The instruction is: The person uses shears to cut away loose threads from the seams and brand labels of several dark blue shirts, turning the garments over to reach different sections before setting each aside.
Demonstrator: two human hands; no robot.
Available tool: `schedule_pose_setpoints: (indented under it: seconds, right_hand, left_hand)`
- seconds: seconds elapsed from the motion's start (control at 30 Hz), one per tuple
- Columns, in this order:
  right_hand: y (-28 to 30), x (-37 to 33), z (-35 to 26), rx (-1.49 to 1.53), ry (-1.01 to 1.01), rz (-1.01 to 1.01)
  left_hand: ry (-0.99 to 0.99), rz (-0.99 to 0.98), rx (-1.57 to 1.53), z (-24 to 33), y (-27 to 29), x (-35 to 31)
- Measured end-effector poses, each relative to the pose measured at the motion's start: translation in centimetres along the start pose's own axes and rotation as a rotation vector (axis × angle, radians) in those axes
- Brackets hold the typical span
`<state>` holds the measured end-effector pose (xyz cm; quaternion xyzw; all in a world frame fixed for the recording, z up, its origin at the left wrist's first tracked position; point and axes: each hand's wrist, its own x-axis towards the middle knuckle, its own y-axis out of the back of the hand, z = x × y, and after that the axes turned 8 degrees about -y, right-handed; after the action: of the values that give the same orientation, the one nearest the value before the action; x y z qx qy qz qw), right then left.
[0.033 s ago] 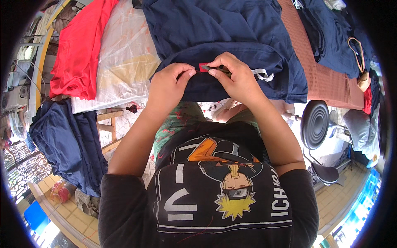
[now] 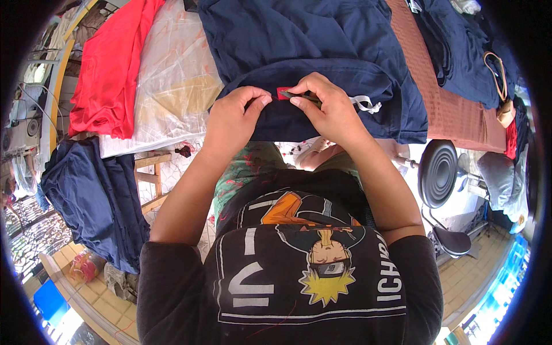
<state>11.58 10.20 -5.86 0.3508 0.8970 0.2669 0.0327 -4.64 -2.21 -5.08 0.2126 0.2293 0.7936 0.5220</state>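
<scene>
A navy blue garment (image 2: 305, 34) lies spread on the table in front of me, its near edge hanging toward my lap. On its waistband sits a small red label (image 2: 283, 93). My right hand (image 2: 330, 106) is closed round a small dark tool that looks like thread snips (image 2: 310, 96), its tip over the label. Just left of the label my left hand (image 2: 238, 112) is closed, thumb and forefinger pinched at the cloth; what lies between them is too small to make out. A white drawstring (image 2: 367, 104) shows beside my right hand.
A red garment (image 2: 112, 69) and clear plastic sheeting (image 2: 172, 75) cover the table's left part. More navy clothes (image 2: 460, 52) lie on brown cloth (image 2: 411, 40) at the right. A navy garment (image 2: 95, 195) hangs at left. A round black seat (image 2: 438, 172) stands right.
</scene>
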Motion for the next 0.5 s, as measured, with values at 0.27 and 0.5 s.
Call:
schedule_pose_setpoints:
  seconds: [0.27,0.5]
  right_hand:
    - [0.2,-0.1,-0.3,-0.12,0.037,-0.034]
    - [0.3,0.1,-0.4,-0.217,0.081,0.032]
  left_hand:
    - [0.035,-0.034,-0.035,0.0,0.1,0.1]
    - [-0.274,-0.384,-0.218,2.0,5.5,0.3]
